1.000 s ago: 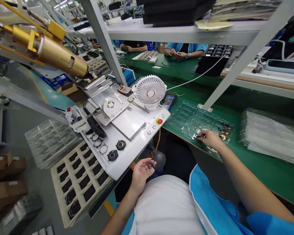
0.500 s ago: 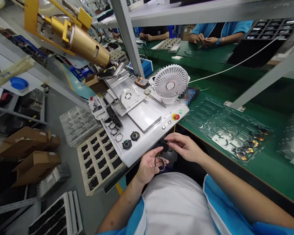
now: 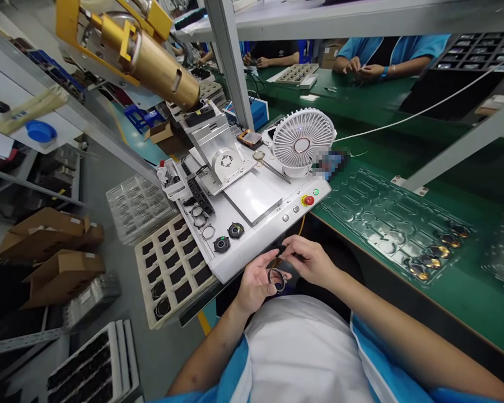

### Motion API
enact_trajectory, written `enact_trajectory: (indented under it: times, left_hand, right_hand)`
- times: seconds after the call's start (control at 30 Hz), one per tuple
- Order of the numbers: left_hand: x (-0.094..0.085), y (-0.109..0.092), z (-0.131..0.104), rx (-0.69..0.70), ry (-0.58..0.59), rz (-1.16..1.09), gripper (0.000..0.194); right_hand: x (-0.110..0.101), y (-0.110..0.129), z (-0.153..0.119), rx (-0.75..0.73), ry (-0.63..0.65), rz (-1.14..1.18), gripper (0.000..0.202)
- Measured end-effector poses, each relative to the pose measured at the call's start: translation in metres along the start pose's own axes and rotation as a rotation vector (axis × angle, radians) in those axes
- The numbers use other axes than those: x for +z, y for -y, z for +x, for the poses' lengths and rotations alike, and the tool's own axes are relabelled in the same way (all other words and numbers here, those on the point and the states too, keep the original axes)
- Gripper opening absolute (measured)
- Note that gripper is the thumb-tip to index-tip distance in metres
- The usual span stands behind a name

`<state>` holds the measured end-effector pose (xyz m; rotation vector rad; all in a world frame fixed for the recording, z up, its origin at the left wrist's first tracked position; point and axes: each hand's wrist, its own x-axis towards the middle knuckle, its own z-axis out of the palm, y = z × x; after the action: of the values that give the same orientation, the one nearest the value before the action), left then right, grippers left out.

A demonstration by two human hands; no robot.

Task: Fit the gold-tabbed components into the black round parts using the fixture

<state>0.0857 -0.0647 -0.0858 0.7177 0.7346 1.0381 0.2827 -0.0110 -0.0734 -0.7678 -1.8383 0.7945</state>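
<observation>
My left hand (image 3: 254, 284) holds a thin metal ring (image 3: 276, 279) between thumb and fingers, in front of my body. Close beside it on the right, my right hand (image 3: 311, 260) pinches a small dark piece (image 3: 281, 250), partly hidden by the fingers. Both hands are just off the front edge of the white machine base (image 3: 252, 240). Two round black parts, one (image 3: 222, 244) left of the other (image 3: 236, 230), lie on that base. Several loose rings, one of them nearest the front (image 3: 208, 232), lie behind and to their left.
A white fan (image 3: 303, 143) and a red button (image 3: 308, 200) are on the machine base. Left of it is a cream tray (image 3: 143, 268) with dark slots. A clear plastic tray (image 3: 361, 224) lies on the green table (image 3: 457, 184). People's hands work across the table.
My right hand has turned and moved slightly down, with the dark piece now mostly hidden by its fingers. My left hand still holds the ring. The whole view has shifted a little.
</observation>
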Motion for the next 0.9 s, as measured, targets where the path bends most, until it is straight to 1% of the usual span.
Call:
enact_trajectory:
  times: [0.07, 0.1, 0.13, 0.17, 0.27, 0.3, 0.33, 0.4, 0.47, 0.5, 0.57, 0.63, 0.67, 0.73, 0.8, 0.83, 0.9]
  left_hand:
    - [-0.003, -0.002, 0.001, -0.006, -0.046, -0.024, 0.089]
    - [-0.004, -0.003, 0.002, -0.006, -0.072, -0.038, 0.089]
    - [-0.005, -0.004, 0.003, -0.005, -0.096, -0.049, 0.089]
    - [-0.005, -0.005, 0.003, -0.004, -0.114, -0.053, 0.09]
    - [-0.006, -0.007, 0.001, -0.004, -0.123, -0.039, 0.094]
    - [-0.005, -0.006, 0.0, 0.0, -0.117, -0.033, 0.095]
    - [-0.005, -0.006, -0.001, 0.008, -0.113, -0.026, 0.096]
    - [-0.004, -0.004, -0.006, 0.024, -0.106, -0.001, 0.098]
    - [-0.004, -0.002, -0.011, 0.048, -0.105, 0.04, 0.101]
    - [-0.005, 0.0, -0.014, 0.061, -0.1, 0.069, 0.103]
    - [-0.008, 0.002, -0.019, 0.09, -0.09, 0.144, 0.107]
    - [-0.01, 0.005, -0.024, 0.138, -0.1, 0.261, 0.11]
    - [-0.011, 0.007, -0.025, 0.174, -0.113, 0.339, 0.111]
    - [-0.011, 0.01, -0.026, 0.249, -0.12, 0.524, 0.11]
    - [-0.01, 0.013, -0.023, 0.281, -0.058, 0.703, 0.108]
    - [-0.009, 0.014, -0.02, 0.272, -0.012, 0.78, 0.106]
    - [-0.007, 0.015, -0.014, 0.233, 0.073, 0.894, 0.101]
  right_hand:
    - [-0.005, -0.001, 0.006, 0.006, 0.101, 0.019, 0.014]
    - [-0.007, -0.002, 0.012, 0.048, 0.117, 0.033, 0.014]
    - [-0.008, -0.005, 0.02, 0.122, 0.103, 0.059, 0.014]
    - [-0.009, -0.008, 0.03, 0.226, 0.066, 0.102, 0.017]
    - [-0.01, -0.025, 0.069, 0.606, -0.128, 0.279, 0.031]
    - [-0.009, -0.031, 0.083, 0.694, -0.183, 0.32, 0.034]
    - [-0.009, -0.037, 0.096, 0.752, -0.226, 0.342, 0.036]
    - [-0.009, -0.047, 0.117, 0.807, -0.274, 0.34, 0.037]
    - [-0.01, -0.053, 0.127, 0.837, -0.295, 0.324, 0.039]
    - [-0.01, -0.054, 0.127, 0.849, -0.308, 0.313, 0.04]
    - [-0.011, -0.053, 0.117, 0.855, -0.336, 0.28, 0.043]
    - [-0.008, -0.046, 0.094, 0.845, -0.338, 0.248, 0.042]
    - [-0.004, -0.041, 0.08, 0.844, -0.305, 0.256, 0.041]
    - [0.006, -0.028, 0.049, 0.843, -0.174, 0.344, 0.044]
    - [0.016, -0.014, 0.022, 0.83, -0.033, 0.488, 0.049]
    - [0.02, -0.008, 0.012, 0.82, -0.004, 0.55, 0.051]
    - [0.023, 0.0, 0.001, 0.799, -0.019, 0.618, 0.049]
